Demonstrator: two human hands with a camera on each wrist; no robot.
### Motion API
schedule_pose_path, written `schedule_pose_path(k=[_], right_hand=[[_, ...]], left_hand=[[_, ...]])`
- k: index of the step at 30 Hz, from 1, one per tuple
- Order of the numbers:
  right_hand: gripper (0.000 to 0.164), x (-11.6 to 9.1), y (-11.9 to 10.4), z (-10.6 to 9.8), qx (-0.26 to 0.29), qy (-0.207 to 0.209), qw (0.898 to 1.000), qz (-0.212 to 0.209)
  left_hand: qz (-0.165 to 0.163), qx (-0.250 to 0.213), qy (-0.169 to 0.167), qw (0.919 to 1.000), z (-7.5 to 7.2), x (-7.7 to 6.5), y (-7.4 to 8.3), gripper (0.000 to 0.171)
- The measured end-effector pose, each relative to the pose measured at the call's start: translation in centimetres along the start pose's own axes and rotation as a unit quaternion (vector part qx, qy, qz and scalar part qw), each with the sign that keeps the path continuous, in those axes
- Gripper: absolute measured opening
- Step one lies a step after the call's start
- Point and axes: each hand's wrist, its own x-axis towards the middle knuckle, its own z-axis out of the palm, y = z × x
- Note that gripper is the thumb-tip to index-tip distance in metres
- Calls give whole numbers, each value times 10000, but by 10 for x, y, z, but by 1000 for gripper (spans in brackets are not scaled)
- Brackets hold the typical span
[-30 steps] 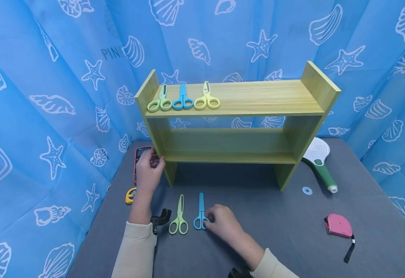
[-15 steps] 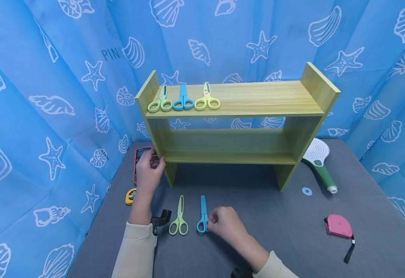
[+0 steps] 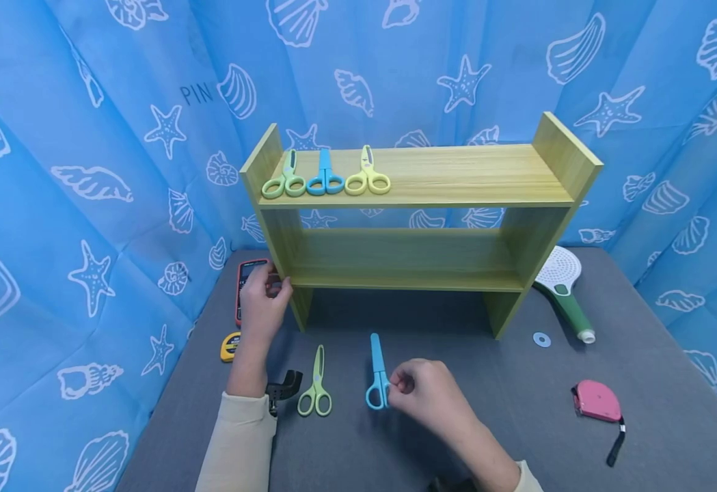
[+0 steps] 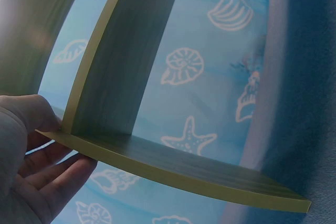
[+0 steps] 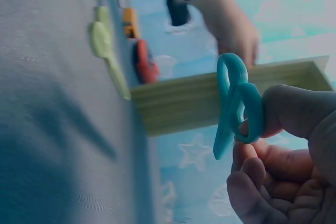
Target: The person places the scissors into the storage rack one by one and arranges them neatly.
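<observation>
Pinching blue scissors point(image 3: 379, 365) (loop point(image 5: 255, 107) partly covered)

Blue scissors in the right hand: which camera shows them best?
Head: it shows the held blue scissors end to end, though the right hand partly covers them. The right wrist camera gets both loops close up, the rest foreshortened; the left wrist camera doesn't show them.

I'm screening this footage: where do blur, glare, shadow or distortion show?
Head: dark shadow on the grey tabletop beneath the wooden shelf. Left wrist: pale glare in the upper left corner, and the shelf's side panel looks bowed. Right wrist: the lime-green scissors are blurred, the held blue scissors clearer, and the curtain washed out at upper right.
</observation>
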Motion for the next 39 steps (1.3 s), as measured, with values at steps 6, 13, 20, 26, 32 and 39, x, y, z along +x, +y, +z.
schedule_pose_path(k=[6,13,20,26,32,39], right_hand=[[14,-6,-12,-25,103,329,9993,131],[14,-12,-27,-53,114,737,9972,26],[15,-14,-33,-80,-135,1402,9894,-362],[15,-12,-39,-102,-213,1865,9815,-376],[15,-10,-46,-124,-205,2342,9708,-469],[10,-2,-57,-154,-53,2746,9599,-569]], left_hand=[[-69,-59,-30,10000,-1,-1,-1,29],[-111,15,-34,9999,-1,-1,-2,28],[-64,16,-24,10000,0,-1,-3,28],[-96,-48,-62,9999,0,-2,-2,28],[-58,-123,-68,9999,0,-1,-3,27],[-42,-105,-36,9999,1,-1,-2,28]])
